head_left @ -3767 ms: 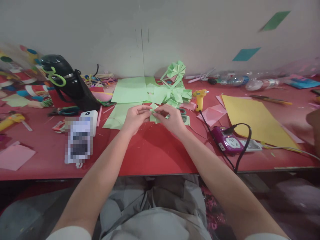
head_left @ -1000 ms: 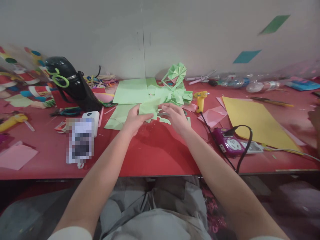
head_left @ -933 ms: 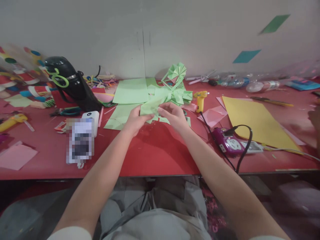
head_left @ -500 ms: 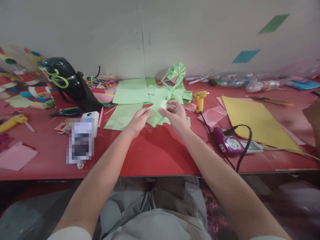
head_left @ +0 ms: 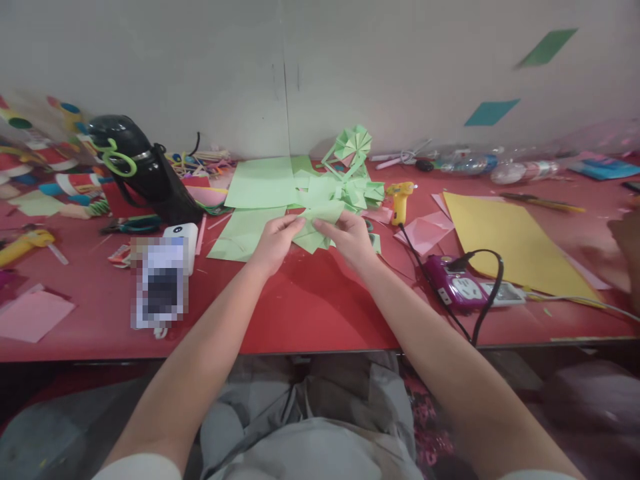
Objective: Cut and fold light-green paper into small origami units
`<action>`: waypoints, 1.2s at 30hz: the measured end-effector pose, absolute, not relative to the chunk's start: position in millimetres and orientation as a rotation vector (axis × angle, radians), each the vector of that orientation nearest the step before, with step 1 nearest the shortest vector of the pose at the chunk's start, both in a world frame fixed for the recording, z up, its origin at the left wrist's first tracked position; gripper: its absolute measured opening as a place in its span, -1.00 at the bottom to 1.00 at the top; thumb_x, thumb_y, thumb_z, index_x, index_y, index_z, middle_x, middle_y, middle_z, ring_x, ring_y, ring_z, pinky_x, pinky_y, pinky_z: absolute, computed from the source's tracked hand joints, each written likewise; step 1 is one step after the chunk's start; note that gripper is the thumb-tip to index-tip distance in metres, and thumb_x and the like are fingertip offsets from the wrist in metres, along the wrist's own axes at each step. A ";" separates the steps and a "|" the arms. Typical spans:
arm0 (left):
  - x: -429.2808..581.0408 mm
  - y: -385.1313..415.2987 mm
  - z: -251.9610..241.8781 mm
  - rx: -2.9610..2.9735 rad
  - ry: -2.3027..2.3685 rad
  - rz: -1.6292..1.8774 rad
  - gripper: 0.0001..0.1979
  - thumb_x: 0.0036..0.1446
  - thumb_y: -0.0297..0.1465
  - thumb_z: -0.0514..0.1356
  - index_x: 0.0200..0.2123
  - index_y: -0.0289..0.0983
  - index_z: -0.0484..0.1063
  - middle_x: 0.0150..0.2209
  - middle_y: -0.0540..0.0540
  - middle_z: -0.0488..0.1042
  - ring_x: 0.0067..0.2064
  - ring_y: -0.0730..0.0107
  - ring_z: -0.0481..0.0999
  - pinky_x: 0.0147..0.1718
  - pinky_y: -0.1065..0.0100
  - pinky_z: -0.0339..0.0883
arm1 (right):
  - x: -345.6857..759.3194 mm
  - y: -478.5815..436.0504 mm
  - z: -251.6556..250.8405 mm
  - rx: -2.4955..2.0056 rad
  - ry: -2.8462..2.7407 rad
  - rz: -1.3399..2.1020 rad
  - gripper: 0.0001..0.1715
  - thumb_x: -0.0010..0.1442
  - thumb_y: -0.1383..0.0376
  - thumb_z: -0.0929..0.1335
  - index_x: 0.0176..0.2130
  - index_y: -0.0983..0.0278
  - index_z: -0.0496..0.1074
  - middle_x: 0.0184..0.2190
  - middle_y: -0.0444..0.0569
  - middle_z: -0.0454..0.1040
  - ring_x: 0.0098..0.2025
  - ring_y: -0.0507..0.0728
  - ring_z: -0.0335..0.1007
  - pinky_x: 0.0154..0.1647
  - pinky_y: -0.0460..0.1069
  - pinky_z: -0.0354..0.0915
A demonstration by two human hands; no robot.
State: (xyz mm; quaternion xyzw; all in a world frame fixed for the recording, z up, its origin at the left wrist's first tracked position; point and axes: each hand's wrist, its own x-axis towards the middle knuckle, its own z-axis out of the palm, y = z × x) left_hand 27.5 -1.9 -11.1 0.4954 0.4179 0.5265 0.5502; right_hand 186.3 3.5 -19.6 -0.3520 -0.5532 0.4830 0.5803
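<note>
Between my two hands is a piece of light green paper [head_left: 323, 212], pinched at its left edge by my left hand [head_left: 276, 243] and at its right side by my right hand [head_left: 353, 239]. Both thumbs lie on top of it, and some fingers are hidden behind the paper. More green pieces lie beneath and behind it. Large green sheets [head_left: 260, 183] spread to the left, under and past my left hand. Beyond my right hand stand folded green paper shapes [head_left: 354, 145], one of them a pleated round.
A yellow glue gun [head_left: 401, 200] stands right of my hands, its cord running to a purple power strip [head_left: 460, 287]. Yellow sheets [head_left: 510, 233] lie farther right, near another person's hand [head_left: 627, 240]. At left are a black bottle [head_left: 135, 167] and a phone [head_left: 163, 283].
My right hand has shifted slightly down, and its fingers have gone behind the paper. The green piece now lies differently between my hands, its top edge angled up to the right.
</note>
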 end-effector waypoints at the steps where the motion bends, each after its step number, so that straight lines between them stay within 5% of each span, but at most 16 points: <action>1: 28.0 -2.3 -10.1 1.137 0.957 1.233 -0.82 0.09 -0.29 0.30 -0.33 -0.30 0.56 -0.37 -0.09 0.54 -0.29 0.31 0.53 -0.28 0.31 0.46 | 186.5 3.4 -20.0 -0.832 -1.309 1.112 -0.73 0.00 0.13 0.53 -0.30 0.21 0.58 -0.25 -0.02 0.57 -0.19 0.16 0.48 -0.17 0.07 0.44; 11: 25.0 1.2 -7.3 0.887 0.926 1.269 -0.84 0.00 -0.37 0.30 -0.35 -0.34 0.53 -0.38 -0.12 0.57 -0.31 0.29 0.56 -0.40 0.34 0.45 | 187.7 5.2 -21.8 -0.784 -1.545 0.942 -0.84 0.13 0.25 0.40 -0.30 0.17 0.63 -0.05 0.03 0.50 -0.03 0.20 0.45 -0.18 0.05 0.42; 19: 20.9 2.0 -5.4 0.910 0.865 1.281 -0.71 0.01 -0.21 0.36 -0.33 -0.33 0.55 -0.34 -0.16 0.60 -0.29 0.27 0.58 -0.38 0.36 0.43 | 192.0 3.4 -18.1 -0.749 -1.745 0.820 -0.72 0.22 0.32 0.29 -0.25 0.17 0.61 0.02 0.02 0.49 0.09 0.20 0.39 0.13 0.16 0.31; 25: 17.6 4.1 -7.1 0.954 0.926 1.394 -0.77 -0.03 -0.27 0.39 -0.36 -0.31 0.57 -0.37 -0.10 0.58 -0.32 0.31 0.55 -0.40 0.36 0.43 | 195.3 4.5 -16.4 -0.820 -1.621 0.977 -0.70 0.11 0.35 0.26 -0.28 0.19 0.57 0.10 -0.01 0.43 0.05 0.21 0.38 -0.03 0.14 0.40; 29: 15.3 6.7 -10.1 1.048 0.922 1.447 -0.74 0.00 -0.21 0.38 -0.32 -0.28 0.57 -0.35 -0.08 0.56 -0.29 0.32 0.55 -0.38 0.37 0.42 | 194.7 4.9 -14.2 -0.829 -1.411 1.103 -0.80 0.17 0.19 0.34 -0.20 0.18 0.47 -0.02 0.00 0.48 -0.08 0.14 0.43 -0.11 0.09 0.44; 32: 15.7 8.8 -13.5 1.066 0.920 1.461 -0.69 -0.01 -0.17 0.39 -0.29 -0.28 0.58 -0.33 -0.09 0.57 -0.26 0.30 0.56 -0.32 0.33 0.44 | 193.8 5.9 -15.8 -0.912 -1.381 1.065 -0.58 0.07 0.08 0.47 -0.12 0.18 0.39 -0.25 -0.04 0.52 -0.24 0.09 0.45 -0.18 0.05 0.44; 36: 16.5 8.5 -13.2 1.061 0.951 1.479 -0.71 -0.01 -0.21 0.38 -0.30 -0.29 0.57 -0.33 -0.10 0.57 -0.23 0.28 0.55 -0.24 0.29 0.44 | 194.1 7.1 -18.0 -0.931 -1.462 1.060 -0.62 0.01 0.05 0.51 -0.28 0.24 0.44 -0.42 -0.08 0.51 -0.36 0.08 0.44 -0.25 0.04 0.40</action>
